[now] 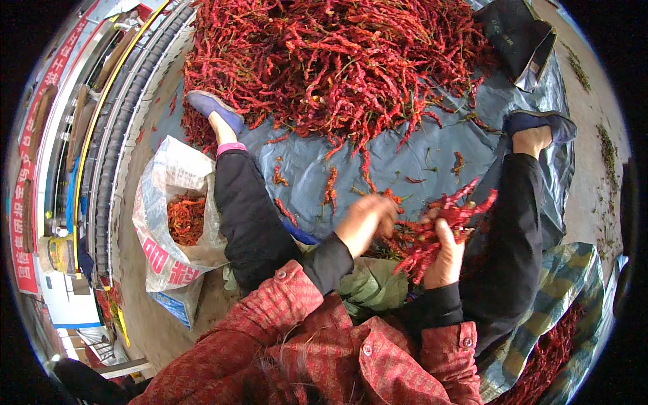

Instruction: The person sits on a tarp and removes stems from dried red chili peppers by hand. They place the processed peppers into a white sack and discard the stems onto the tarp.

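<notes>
My right hand [445, 255] is closed around a bunch of dried red chili peppers [459, 212], the thumb pressed across them. Just left of it is my left hand [368, 221], blurred, its fingers curled; whether it holds a chili cannot be told. Beneath both hands lie loose chilies and stems [397, 240], partly hidden by the right hand and its bunch. In front of me a large heap of red chilies [329, 66] rests on a blue-grey tarpaulin [450, 147], with several single chilies scattered on the near side.
By my left leg stands an open white woven sack [177, 266] holding orange-red chilies [186, 217]. A checkered sheet [547, 293] at right borders dark red chilies [549, 349]. A black box [514, 38] lies at back right. Machinery with a ribbed belt [126, 111] runs along the left.
</notes>
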Demonstrator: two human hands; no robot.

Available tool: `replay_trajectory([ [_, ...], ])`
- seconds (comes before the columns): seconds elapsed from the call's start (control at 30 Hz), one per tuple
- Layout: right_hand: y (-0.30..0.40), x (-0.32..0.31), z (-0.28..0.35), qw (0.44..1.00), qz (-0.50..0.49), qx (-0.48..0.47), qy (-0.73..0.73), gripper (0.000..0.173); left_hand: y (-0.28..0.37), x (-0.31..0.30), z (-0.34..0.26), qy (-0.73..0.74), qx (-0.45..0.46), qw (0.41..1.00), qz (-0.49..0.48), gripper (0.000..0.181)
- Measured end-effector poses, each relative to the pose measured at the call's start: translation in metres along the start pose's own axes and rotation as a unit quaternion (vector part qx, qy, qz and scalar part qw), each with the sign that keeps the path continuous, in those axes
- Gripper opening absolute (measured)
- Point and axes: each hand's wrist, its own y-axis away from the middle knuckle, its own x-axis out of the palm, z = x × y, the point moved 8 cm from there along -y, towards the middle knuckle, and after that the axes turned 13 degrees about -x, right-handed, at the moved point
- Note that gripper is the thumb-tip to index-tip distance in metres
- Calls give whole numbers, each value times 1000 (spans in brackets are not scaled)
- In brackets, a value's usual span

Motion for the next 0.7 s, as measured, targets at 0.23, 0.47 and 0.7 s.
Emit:
replay_trajectory([
  [0.23,-5,-2,-4,998,9,51,39,21,-84,18,-80,-619,339,697,-126,19],
  [0.47,-9,-13,1,994,-21,61,84,7,-189,63,-138,-764,346,504,-207,22],
  [0.7,-14,-28,0,987,-112,46,103,8,-147,42,-86,-795,367,466,-126,8],
])
